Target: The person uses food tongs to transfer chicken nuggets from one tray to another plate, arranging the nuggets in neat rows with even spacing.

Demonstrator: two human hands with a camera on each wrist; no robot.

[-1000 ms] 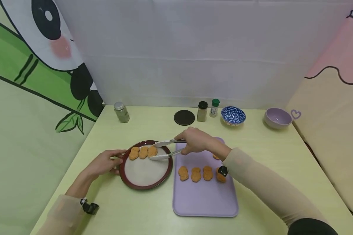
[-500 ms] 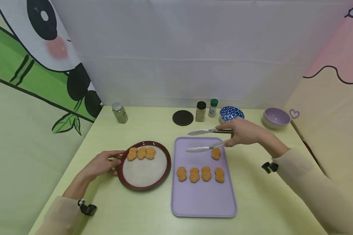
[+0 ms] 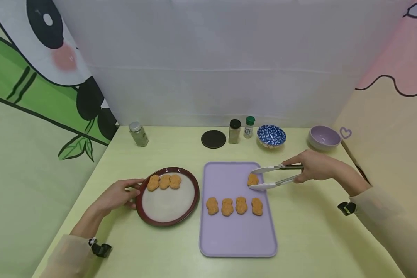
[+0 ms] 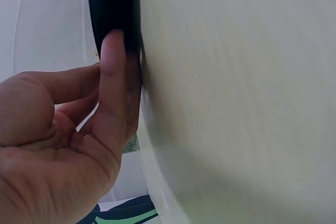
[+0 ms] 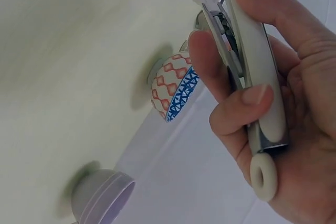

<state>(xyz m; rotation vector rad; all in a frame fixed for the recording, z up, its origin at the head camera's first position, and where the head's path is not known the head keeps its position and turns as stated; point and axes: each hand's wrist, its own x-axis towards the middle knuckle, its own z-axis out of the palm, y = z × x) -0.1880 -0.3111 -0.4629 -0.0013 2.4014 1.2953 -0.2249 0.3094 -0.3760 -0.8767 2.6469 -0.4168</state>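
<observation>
My right hand [image 3: 314, 166] grips a pair of tongs [image 3: 285, 167], its fingers wrapped round the pale handle in the right wrist view. The tongs' spread white tips lie on either side of a single nugget [image 3: 253, 179] near the top right of the lilac tray [image 3: 238, 237]. Below it, a row of several golden nuggets [image 3: 227, 207] crosses the tray. On the left, my left hand [image 3: 118, 196] holds the brown rim of a round plate [image 3: 168, 208]. Three nuggets [image 3: 165, 181] sit side by side near the plate's far rim.
Along the back stand a grey-capped jar [image 3: 138, 134], a black round disc [image 3: 213, 139], a black-capped jar [image 3: 234, 131], a green-capped shaker [image 3: 249, 127], a blue patterned bowl [image 3: 271, 136] and a purple bowl [image 3: 324, 138]. A white sheet [image 3: 212, 77] hangs behind the table.
The tongs have left the third nugget on the plate and moved right, over to the lone nugget on the tray. My left hand has stayed at the plate's rim.
</observation>
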